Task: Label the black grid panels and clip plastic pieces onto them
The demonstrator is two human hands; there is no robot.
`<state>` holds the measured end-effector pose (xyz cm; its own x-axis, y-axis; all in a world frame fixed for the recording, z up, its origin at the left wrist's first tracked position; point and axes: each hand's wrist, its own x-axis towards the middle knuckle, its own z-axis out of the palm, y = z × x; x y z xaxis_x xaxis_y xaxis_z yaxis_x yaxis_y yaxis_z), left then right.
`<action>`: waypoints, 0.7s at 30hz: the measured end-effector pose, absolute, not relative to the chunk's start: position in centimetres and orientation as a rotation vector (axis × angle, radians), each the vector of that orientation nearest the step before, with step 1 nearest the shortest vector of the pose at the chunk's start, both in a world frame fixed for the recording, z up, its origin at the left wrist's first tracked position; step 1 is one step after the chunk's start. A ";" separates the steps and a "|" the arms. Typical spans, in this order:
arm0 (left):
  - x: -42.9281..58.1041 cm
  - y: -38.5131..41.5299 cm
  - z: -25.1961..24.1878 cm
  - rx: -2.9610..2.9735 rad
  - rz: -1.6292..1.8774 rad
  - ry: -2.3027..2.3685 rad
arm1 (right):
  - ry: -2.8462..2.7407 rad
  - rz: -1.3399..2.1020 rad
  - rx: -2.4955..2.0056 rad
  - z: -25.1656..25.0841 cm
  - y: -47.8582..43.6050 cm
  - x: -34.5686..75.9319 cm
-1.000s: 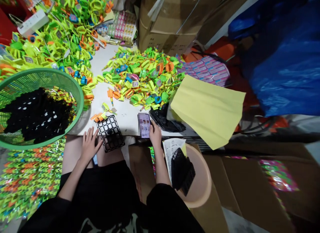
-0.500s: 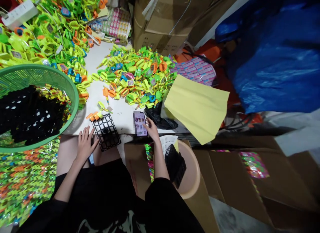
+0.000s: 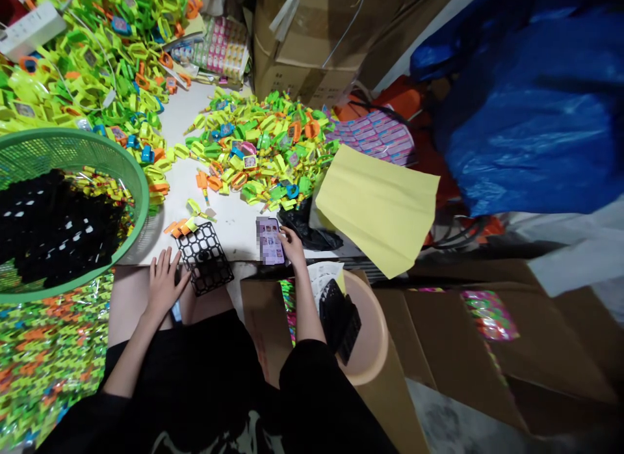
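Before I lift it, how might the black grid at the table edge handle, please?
The black grid is mostly holes, probably light. It juts past the table edge without sagging, so likely stiff; a push might drop it.

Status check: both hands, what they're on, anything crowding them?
Left hand open, flat on the leg beside the black grid tray. Right hand on the phone at the table edge. Black bag just beyond; toy pile further back.

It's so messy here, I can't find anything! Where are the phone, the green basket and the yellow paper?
phone (image 3: 270,240): head view, middle of its lit screen.
green basket (image 3: 58,155): head view, far mesh wall.
yellow paper (image 3: 377,207): head view, middle of the sheet.
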<state>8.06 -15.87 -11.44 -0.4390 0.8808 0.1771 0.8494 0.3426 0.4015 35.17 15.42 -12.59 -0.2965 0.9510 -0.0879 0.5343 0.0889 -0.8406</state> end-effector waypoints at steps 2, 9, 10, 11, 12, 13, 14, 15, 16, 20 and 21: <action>8.1 -15.9 -11.5 1.625 0.678 2.516 | -1.877 1.120 -1.455 -12.2 15.7 35.2; 8.0 -15.8 -11.7 1.635 0.695 2.519 | -1.947 1.415 -1.322 -10.7 15.5 36.7; 8.0 -15.8 -11.7 1.633 0.698 2.517 | -1.952 1.444 -1.315 -10.5 15.4 36.9; 8.0 -15.8 -11.7 1.632 0.700 2.516 | -1.953 1.465 -1.317 -10.3 15.4 37.0; 8.0 -15.8 -11.7 1.633 0.702 2.516 | -1.953 1.477 -1.324 -10.2 15.3 37.0; 8.0 -15.8 -11.6 1.634 0.702 2.517 | -1.951 1.480 -1.332 -10.1 15.4 37.0; 8.0 -15.8 -11.6 1.636 0.700 2.519 | -1.947 1.478 -1.334 -10.1 15.4 36.9; 8.0 -15.8 -11.5 1.639 0.696 2.521 | -1.941 1.472 -1.329 -10.1 15.4 36.9; 8.0 -15.8 -11.5 1.641 0.689 2.523 | -1.932 1.468 -1.319 -10.2 15.5 36.8; 8.0 -15.8 -11.5 1.644 0.678 2.524 | -1.906 1.476 -1.301 -10.4 15.5 36.6; 8.0 -15.8 -11.5 1.642 0.681 2.524 | -1.906 1.479 -1.307 -10.3 15.5 36.6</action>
